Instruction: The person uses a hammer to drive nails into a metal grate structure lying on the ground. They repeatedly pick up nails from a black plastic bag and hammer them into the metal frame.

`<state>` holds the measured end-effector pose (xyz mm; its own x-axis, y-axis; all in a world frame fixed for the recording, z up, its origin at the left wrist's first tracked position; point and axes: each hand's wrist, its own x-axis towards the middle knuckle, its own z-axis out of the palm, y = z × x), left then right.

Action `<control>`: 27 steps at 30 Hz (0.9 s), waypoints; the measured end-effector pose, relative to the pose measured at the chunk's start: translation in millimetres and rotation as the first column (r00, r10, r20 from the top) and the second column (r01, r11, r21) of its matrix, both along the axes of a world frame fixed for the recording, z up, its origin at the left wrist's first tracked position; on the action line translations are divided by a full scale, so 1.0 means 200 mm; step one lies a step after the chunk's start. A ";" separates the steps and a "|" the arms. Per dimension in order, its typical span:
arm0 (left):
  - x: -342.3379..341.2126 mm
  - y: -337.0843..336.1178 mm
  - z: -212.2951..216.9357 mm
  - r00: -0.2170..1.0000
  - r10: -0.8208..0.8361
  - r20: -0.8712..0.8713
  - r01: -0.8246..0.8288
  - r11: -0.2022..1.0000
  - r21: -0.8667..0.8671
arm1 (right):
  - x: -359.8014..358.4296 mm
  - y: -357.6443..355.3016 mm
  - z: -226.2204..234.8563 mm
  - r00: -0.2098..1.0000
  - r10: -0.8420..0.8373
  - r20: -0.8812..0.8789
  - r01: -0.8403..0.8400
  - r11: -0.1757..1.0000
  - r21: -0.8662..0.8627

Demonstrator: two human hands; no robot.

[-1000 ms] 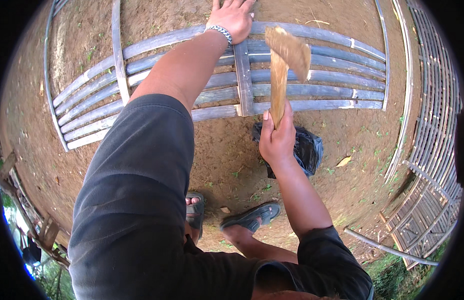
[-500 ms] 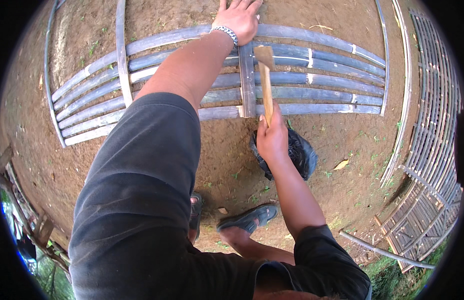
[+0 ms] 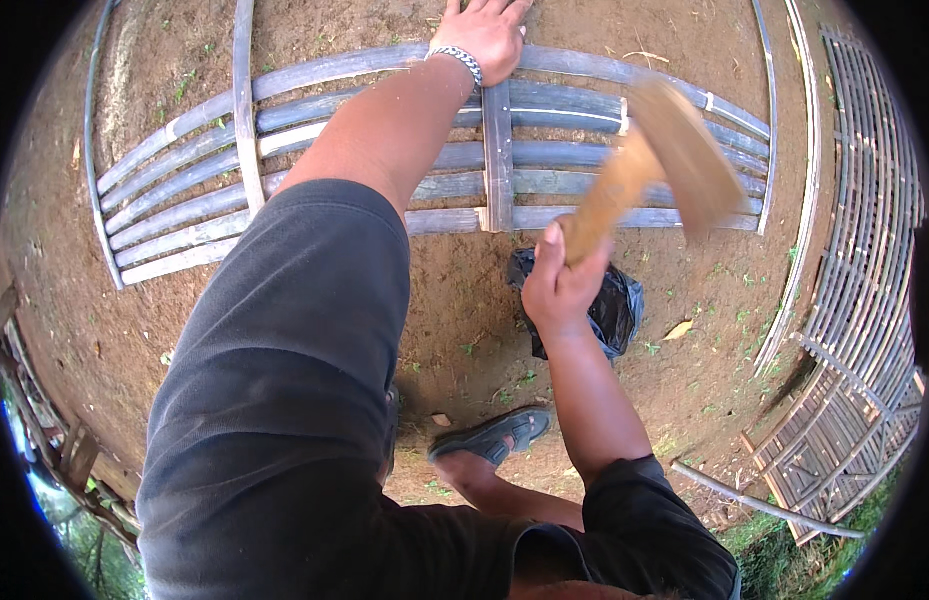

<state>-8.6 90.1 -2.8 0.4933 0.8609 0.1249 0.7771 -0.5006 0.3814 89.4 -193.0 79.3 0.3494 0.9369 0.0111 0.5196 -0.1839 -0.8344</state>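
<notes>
Two hands are in view, with a frame (image 3: pixel 559 153) of grey bamboo slats arching from 10 o'clock round to 2 o'clock on bare ground (image 3: pixel 464 330). At 12 o'clock the left hand (image 3: pixel 487 45) lies palm down with its fingers spread and pointing away, resting where the middle crosspiece (image 3: pixel 497 165) meets the topmost slat. It grips nothing, and its fingertips run up to the edge of view. Around that wrist sits a silvery bracelet (image 3: pixel 456 60).

Just off centre toward 3 o'clock, the right hand (image 3: pixel 569 285) is closed round the wooden handle of a tool (image 3: pixel 624 175), thumb laid against the handle. The tool tilts up toward 2 o'clock, its broad brown head in front of the frame's right part; it is blurred, so whether it touches the slats I cannot tell.

Partly hidden by the right hand, a black bag (image 3: pixel 624 315) rests on the ground. Farther out at 3 o'clock lies a yellow leaf (image 3: pixel 678 330). A dark sandal (image 3: pixel 504 432) shows at 6 o'clock, a dark sleeve (image 3: pixel 284 330) at 9. Along the rim from 2 to 4 o'clock runs a slatted rack (image 3: pixel 864 240), and a pole (image 3: pixel 769 500) lies at 4 o'clock.
</notes>
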 end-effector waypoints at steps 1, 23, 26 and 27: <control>0.01 0.00 0.00 1.000 -0.004 -0.007 0.004 1.000 0.010 | 0.00 -0.05 -0.06 0.992 -0.029 -0.127 0.034 0.999 0.038; 0.02 -0.03 0.08 0.989 0.137 -0.059 -0.144 0.979 -0.147 | 0.20 -0.52 0.44 0.912 -0.291 -0.288 0.265 0.956 -0.126; 0.07 -0.19 -0.06 0.949 0.224 0.220 -0.295 0.876 0.381 | 0.31 -0.74 0.53 0.865 -0.389 -0.318 0.402 0.915 -0.025; 0.10 -0.28 -0.01 0.945 0.164 0.284 -0.281 0.852 0.441 | 0.34 -0.82 0.54 0.845 -0.434 -0.312 0.452 0.892 -0.014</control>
